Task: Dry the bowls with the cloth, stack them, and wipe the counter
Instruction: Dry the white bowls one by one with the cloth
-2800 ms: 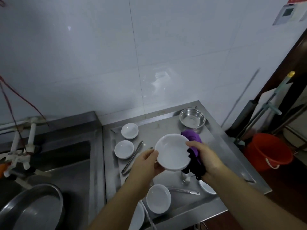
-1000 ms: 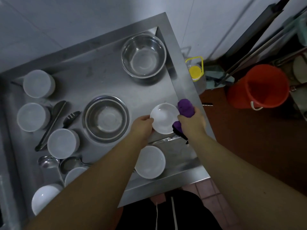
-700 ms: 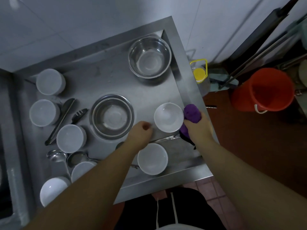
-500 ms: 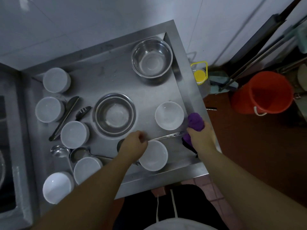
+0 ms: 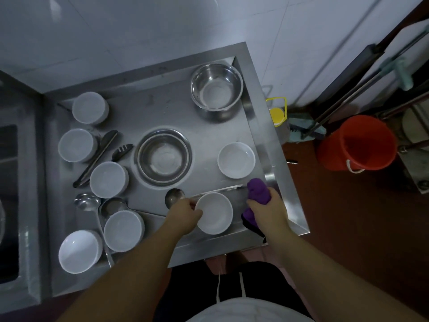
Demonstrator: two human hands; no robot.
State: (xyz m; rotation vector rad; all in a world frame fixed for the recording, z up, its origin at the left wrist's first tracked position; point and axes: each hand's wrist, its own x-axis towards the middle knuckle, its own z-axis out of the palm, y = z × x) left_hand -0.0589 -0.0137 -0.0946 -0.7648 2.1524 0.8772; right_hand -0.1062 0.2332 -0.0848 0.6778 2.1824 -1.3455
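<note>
From the head view, looking straight down, the steel surface (image 5: 209, 140) carries many bowls. The left hand (image 5: 184, 216) reaches to a white bowl (image 5: 214, 212) near the front edge; its grip is closed on the bowl's left rim, thumb inside the rim, fingers curled at the outside. The bowl stands upright on the surface. The right hand (image 5: 269, 211) sits just to the right of that bowl, its grip clamped round a bunched purple cloth (image 5: 258, 194), which pokes out above the fist and hangs dark below it.

Behind the gripped bowl, near the right edge, a second white bowl (image 5: 236, 160) stands alone and upright. A long metal utensil (image 5: 220, 189) lies between these two bowls, and a ladle's round scoop (image 5: 174, 197) shows just left of the left hand.

A shallow steel bowl (image 5: 163, 158) sits mid-surface, and a deeper steel bowl (image 5: 217, 88) stands in the back right corner. Five more white bowls stand along the left side, the backmost (image 5: 89, 108) near the wall and the frontmost (image 5: 79, 251) by the front edge. Dark tongs (image 5: 97, 156) lie slanted among them, with another ladle (image 5: 87, 202) nearby.

On the floor to the right stand an orange bucket (image 5: 356, 142) and a yellow-capped jug (image 5: 277, 113).
</note>
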